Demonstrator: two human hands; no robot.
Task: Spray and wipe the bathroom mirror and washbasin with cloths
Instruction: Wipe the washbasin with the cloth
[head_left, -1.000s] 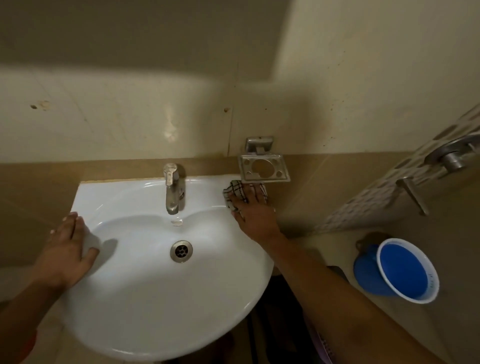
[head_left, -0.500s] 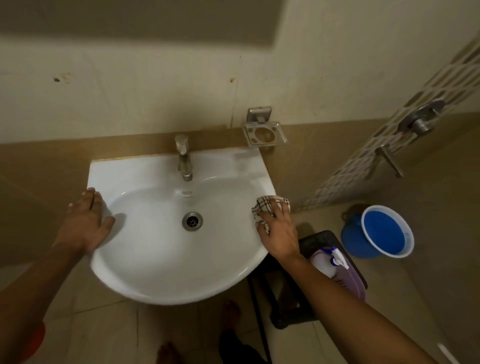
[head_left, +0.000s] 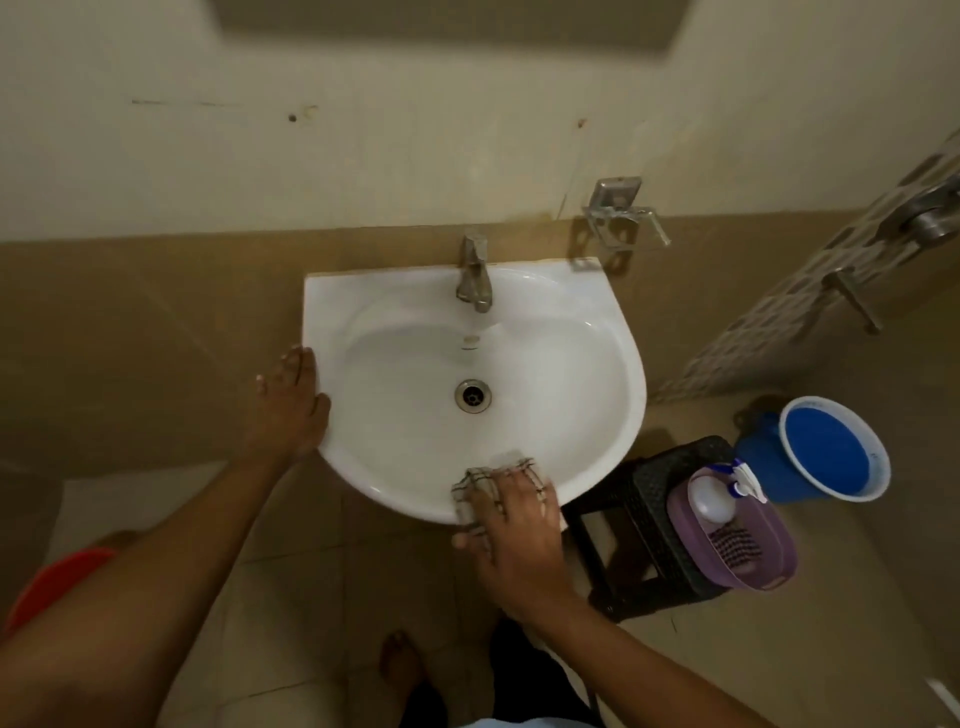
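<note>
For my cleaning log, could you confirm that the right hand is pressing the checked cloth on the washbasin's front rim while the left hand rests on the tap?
Not quite: the left hand rests on the washbasin's left rim, not on the tap, as the head view shows. The right hand does press the checked cloth on the front rim.

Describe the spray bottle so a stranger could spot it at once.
Start at the white washbasin on the wall. Just right of its front edge stands a black plastic stool with a purple basket on top. The spray bottle lies inside that basket, a pale rounded body with a white-and-blue trigger head, unlike the blue bucket behind.
</note>
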